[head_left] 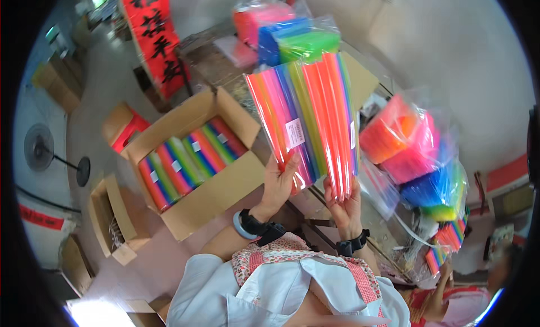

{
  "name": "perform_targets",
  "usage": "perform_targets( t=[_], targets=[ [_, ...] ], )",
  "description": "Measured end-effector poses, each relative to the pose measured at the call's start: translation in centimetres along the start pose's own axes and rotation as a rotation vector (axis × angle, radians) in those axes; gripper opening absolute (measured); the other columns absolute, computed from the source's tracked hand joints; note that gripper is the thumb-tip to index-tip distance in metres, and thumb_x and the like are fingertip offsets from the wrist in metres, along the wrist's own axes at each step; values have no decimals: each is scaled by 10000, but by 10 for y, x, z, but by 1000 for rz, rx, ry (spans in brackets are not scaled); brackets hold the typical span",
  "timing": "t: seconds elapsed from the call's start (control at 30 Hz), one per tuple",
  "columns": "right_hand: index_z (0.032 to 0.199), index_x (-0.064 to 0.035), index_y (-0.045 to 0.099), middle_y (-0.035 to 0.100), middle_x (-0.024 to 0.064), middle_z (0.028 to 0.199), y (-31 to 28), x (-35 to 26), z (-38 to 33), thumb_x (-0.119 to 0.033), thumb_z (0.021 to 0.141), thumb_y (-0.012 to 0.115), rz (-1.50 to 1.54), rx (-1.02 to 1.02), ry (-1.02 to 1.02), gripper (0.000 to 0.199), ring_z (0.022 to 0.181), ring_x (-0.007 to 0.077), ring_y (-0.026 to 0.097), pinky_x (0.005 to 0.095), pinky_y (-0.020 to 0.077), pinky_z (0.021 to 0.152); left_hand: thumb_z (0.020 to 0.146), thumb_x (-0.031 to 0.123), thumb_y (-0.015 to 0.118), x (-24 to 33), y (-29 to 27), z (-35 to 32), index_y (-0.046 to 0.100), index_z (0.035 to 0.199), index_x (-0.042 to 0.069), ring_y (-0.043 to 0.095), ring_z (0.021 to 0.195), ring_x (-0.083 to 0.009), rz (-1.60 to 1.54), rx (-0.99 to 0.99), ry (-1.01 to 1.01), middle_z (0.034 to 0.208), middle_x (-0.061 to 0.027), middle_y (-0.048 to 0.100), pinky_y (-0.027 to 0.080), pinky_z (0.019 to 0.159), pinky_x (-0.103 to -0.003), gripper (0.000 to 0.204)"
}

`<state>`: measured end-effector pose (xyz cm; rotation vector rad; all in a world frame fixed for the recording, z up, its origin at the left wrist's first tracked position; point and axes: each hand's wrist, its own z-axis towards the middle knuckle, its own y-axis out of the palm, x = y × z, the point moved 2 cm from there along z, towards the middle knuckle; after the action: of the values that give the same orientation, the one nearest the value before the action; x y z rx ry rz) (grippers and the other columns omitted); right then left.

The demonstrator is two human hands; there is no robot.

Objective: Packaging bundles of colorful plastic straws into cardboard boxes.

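My left hand (279,183) is closed on the lower end of a rainbow-striped pack (278,104) of long, thin plastic pieces in clear film with a white label. Beside it, my right hand (344,207) grips the bottom of a second striped pack (329,124), mostly orange-red on its front. Both packs stand tilted in front of me, side by side and overlapping. Left of them, an open cardboard carton (208,209) holds several striped packs (179,168) laid in a row, with white labels.
A table (211,62) carries bagged pink, blue and green bundles (309,43). More bagged bundles (408,141) stand at the right. A smaller open box (121,214) and a fan (40,147) are at left. At lower right, another person's hand (447,270) is near striped packs (436,258).
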<state>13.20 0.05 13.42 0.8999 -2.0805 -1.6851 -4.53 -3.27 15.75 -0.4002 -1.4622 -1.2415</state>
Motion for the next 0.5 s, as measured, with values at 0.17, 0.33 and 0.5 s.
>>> perform_targets(
  t=[0.17,0.33,0.5],
  targets=[
    [1202,-43,475,549,127,1157,-4,57,26,-316,820,644,-142,80,31,498,1039,279,555,392,531,813,936,147,498,28,-33,1,451,1219,26,518,913,-91,133,47,74,1052,-26,566,437,796,-255,311],
    [1223,-52,459,544,126,1192,19,86,27,-363,849,597,-440,52,1,506,1055,267,560,400,520,831,910,129,539,58,-53,-7,441,1215,13,526,974,-126,162,51,122,1093,-61,551,436,855,-297,341],
    [1236,-35,440,536,117,1208,34,94,28,-381,858,572,-719,-118,16,529,1065,257,561,397,493,872,872,118,586,58,-58,-7,440,1195,-8,545,997,-153,117,-4,184,1119,-100,551,456,859,-317,376]
  ],
)
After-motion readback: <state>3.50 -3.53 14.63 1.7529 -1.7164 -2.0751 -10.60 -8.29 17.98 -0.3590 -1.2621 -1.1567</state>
